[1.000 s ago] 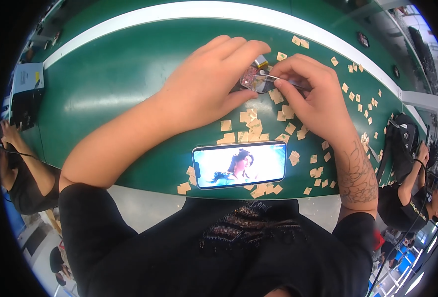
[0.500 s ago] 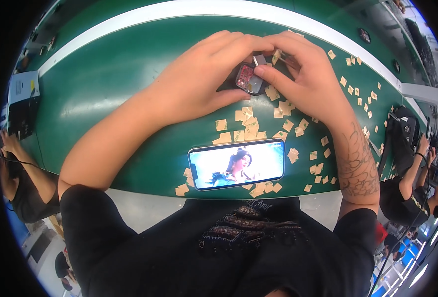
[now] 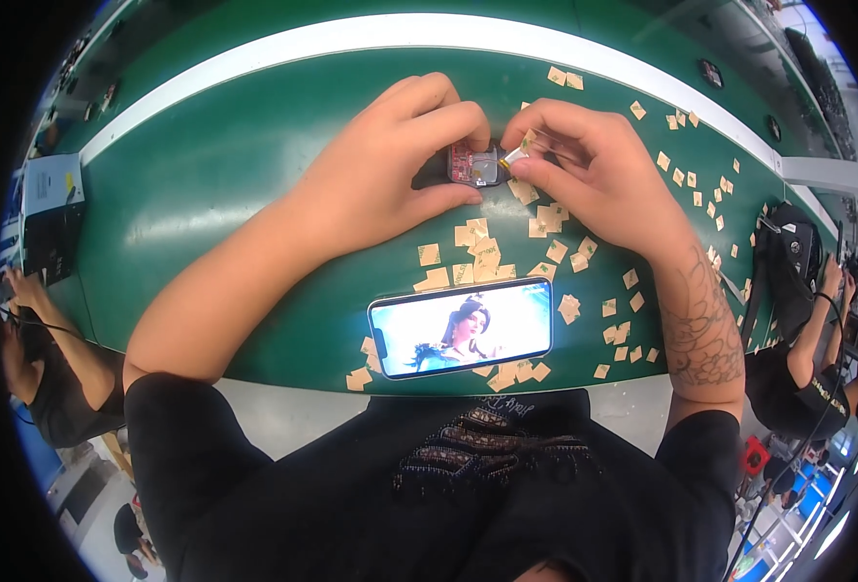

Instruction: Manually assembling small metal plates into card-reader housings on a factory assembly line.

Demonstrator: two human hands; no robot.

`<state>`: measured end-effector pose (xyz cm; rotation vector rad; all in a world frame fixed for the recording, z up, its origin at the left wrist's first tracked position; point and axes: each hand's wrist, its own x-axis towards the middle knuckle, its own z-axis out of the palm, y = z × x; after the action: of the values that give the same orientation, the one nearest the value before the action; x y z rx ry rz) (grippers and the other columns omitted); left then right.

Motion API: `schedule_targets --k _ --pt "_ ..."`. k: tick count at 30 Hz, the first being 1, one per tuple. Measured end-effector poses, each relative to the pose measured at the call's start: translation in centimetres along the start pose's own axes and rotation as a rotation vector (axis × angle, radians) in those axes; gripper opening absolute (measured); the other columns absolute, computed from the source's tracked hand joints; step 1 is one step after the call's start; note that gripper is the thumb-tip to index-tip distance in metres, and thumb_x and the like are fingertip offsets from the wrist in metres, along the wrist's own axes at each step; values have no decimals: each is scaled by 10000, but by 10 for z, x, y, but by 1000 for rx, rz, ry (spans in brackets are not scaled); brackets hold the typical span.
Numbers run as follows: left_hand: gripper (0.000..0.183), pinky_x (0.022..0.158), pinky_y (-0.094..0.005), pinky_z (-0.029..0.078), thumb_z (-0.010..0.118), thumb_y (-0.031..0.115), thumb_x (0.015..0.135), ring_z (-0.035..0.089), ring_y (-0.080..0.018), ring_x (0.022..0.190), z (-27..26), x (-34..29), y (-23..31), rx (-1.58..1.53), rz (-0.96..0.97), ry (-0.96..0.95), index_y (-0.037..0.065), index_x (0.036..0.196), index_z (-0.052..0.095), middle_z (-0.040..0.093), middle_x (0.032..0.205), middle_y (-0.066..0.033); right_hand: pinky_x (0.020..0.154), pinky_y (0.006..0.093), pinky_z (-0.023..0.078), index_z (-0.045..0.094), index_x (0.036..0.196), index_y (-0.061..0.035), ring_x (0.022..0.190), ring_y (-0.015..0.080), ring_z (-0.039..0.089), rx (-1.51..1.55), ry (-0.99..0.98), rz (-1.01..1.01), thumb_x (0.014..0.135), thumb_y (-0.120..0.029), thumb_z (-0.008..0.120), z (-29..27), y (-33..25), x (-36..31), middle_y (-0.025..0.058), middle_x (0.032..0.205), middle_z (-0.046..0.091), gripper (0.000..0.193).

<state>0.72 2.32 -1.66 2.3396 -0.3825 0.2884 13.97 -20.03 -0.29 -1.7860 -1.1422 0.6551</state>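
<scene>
Near the middle of the table, my left hand (image 3: 395,145) curls round a small dark electronic device housing (image 3: 487,173), thumb along its near edge and fingers at its far side. A red circuit board (image 3: 460,161) shows in the left part of the open housing; beside it is a grey recess. My right hand (image 3: 589,160) pinches a small silver battery-like cell (image 3: 517,153) with a yellow edge, tilted at the right end of the housing. A tan paper square (image 3: 529,141) shows at the cell's top. Fingers partly cover both pieces.
Many tan adhesive squares (image 3: 487,254) lie in front of the hands and to the right. A phone (image 3: 463,328) playing a video sits near the front edge. At the left stands a white-and-black box (image 3: 52,199); a black bag (image 3: 793,242) is at right. Other people work at both sides.
My right hand has turned the silver cell from upright to a slant, lower against the housing. My left fingers have drawn apart from the right ones, and the housing now lies more level.
</scene>
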Motion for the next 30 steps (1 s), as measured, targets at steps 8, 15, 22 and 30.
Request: schedule_targets --k 8,15,22,30 --pt "381 840 -378 529 930 57 756 606 -266 954 -1 -1 -1 28 32 -7 63 1072 718 574 1022 -78 758 260 526 719 1179 4 823 102 616 100 4 -57 971 -33 772 -6 9 -1 64 880 687 218" --pt "309 745 -374 545 901 133 781 626 -233 894 -3 -3 4 258 185 0 106 1053 755 588 1025 -49 724 304 552 761 1103 0 766 196 659 -243 50 -48 934 -31 787 -6 -14 -2 124 917 747 174" --pt "308 744 -372 551 890 140 766 631 -236 892 -7 -2 4 231 176 -56 120 1040 750 597 1037 -47 768 321 555 727 1094 27 814 156 649 44 -22 69 947 -26 778 0 -7 -2 100 921 735 164" --pt "331 746 -371 556 888 111 768 642 -239 905 -8 -3 1 186 172 -63 112 1075 764 628 1060 -47 756 272 531 725 1114 36 837 71 594 124 17 151 974 -34 772 0 -13 -1 42 858 658 163"
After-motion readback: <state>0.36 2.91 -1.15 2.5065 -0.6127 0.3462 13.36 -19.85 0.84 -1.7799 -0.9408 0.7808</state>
